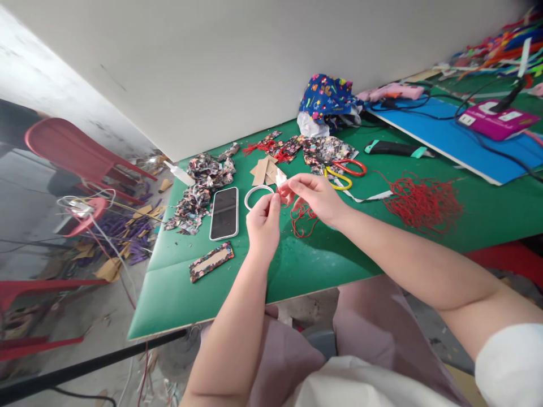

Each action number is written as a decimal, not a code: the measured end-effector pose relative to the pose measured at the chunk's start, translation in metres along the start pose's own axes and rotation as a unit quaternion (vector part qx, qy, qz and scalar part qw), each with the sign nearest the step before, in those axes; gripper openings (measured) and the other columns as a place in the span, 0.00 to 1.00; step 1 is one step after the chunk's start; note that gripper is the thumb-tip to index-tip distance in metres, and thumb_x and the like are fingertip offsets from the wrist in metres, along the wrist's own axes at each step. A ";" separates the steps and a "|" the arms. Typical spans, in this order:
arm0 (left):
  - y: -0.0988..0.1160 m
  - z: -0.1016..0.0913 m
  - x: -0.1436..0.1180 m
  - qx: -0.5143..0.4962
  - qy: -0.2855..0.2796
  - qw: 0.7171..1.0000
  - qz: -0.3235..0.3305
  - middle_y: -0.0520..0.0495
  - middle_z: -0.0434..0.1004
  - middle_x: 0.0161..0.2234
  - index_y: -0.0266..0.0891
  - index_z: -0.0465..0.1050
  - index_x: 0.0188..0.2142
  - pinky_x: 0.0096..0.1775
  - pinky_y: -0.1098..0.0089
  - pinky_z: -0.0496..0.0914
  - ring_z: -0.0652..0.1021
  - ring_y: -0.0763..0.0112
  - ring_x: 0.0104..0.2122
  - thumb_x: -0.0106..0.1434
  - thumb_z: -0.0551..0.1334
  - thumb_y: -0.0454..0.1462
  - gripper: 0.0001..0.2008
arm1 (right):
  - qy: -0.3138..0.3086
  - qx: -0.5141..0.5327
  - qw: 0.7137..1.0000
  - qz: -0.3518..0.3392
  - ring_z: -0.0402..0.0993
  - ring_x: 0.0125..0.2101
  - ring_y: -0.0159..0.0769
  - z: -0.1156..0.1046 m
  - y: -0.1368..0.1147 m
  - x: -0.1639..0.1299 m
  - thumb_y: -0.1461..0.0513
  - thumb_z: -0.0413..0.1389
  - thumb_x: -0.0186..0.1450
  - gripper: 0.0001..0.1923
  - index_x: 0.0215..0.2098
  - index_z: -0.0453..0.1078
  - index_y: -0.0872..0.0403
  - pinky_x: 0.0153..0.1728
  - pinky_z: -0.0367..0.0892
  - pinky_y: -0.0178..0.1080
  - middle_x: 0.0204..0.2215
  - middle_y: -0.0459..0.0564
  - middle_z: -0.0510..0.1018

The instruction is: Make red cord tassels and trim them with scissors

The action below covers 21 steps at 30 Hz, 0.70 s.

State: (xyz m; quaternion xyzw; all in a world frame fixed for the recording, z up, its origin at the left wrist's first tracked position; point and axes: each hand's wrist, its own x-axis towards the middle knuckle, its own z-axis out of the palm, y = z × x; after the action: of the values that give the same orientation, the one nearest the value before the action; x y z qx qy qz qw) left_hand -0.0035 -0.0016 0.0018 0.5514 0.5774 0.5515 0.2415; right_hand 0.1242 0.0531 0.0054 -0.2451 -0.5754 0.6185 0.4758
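Observation:
My left hand (263, 219) is closed in a pinch, thumb against forefinger. Close beside it, my right hand (316, 195) has its fingertips pinched together too. Red cord (303, 223) runs between the two hands, and its loose loops hang down to the green table below. A small white tip (280, 176) shows just behind the fingers; what it belongs to is hidden. By my left knuckles lies a white ring (247, 199), partly covered by the hand. Pieces of brown card (263, 170) lie behind it.
On the green table (169, 294) are a phone (224, 213), a fabric-covered strip (212, 261), floral cloth (203, 186), a glue bottle (179, 173), scissors (352, 168), a cutter knife (396, 148) and a red cord pile (424, 203). A blue board (449, 135) bears cables.

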 end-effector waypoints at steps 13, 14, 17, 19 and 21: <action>0.000 -0.002 0.000 0.007 -0.018 1.000 -0.006 0.54 0.64 0.19 0.39 0.74 0.31 0.23 0.75 0.56 0.62 0.79 0.19 0.62 0.54 0.47 0.16 | 0.013 -0.022 1.000 0.006 0.71 0.24 0.28 0.000 0.002 0.002 0.55 0.60 0.55 0.12 0.32 0.73 0.56 0.23 0.68 0.31 0.25 0.46 0.77; 0.000 -0.002 0.000 0.014 -0.018 1.000 -0.004 0.54 0.64 0.19 0.39 0.74 0.31 0.22 0.75 0.56 0.62 0.79 0.19 0.62 0.54 0.47 0.16 | 0.014 -0.024 1.000 0.007 0.71 0.25 0.28 0.000 0.001 0.001 0.55 0.61 0.54 0.13 0.32 0.73 0.56 0.23 0.68 0.31 0.25 0.46 0.77; 0.001 -0.002 -0.001 0.049 -0.010 0.999 0.009 0.55 0.64 0.18 0.38 0.74 0.31 0.22 0.75 0.56 0.62 0.79 0.19 0.62 0.54 0.46 0.16 | 0.016 -0.031 0.999 0.009 0.73 0.27 0.30 0.001 0.001 0.000 0.55 0.62 0.53 0.13 0.32 0.73 0.55 0.23 0.68 0.31 0.26 0.47 0.78; 0.002 -0.002 -0.001 0.080 -0.002 0.997 0.026 0.54 0.65 0.18 0.38 0.74 0.31 0.23 0.76 0.57 0.63 0.79 0.19 0.63 0.54 0.44 0.15 | 0.015 -0.035 0.999 0.010 0.74 0.28 0.31 0.001 0.000 0.000 0.55 0.62 0.52 0.13 0.31 0.73 0.55 0.23 0.68 0.31 0.26 0.47 0.78; 0.003 -0.002 -0.002 0.103 0.003 0.994 0.039 0.54 0.67 0.19 0.38 0.74 0.31 0.23 0.76 0.58 0.64 0.79 0.20 0.63 0.54 0.43 0.14 | 0.015 -0.039 0.999 0.010 0.74 0.27 0.31 0.002 0.000 0.000 0.55 0.62 0.52 0.13 0.31 0.73 0.55 0.22 0.68 0.31 0.25 0.47 0.78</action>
State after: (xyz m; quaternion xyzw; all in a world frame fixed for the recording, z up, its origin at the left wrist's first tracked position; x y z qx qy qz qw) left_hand -0.0038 -0.0043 0.0041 0.5937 0.6097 0.5001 0.1602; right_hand 0.1224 0.0521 0.0054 -0.2787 -0.5891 0.5967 0.4682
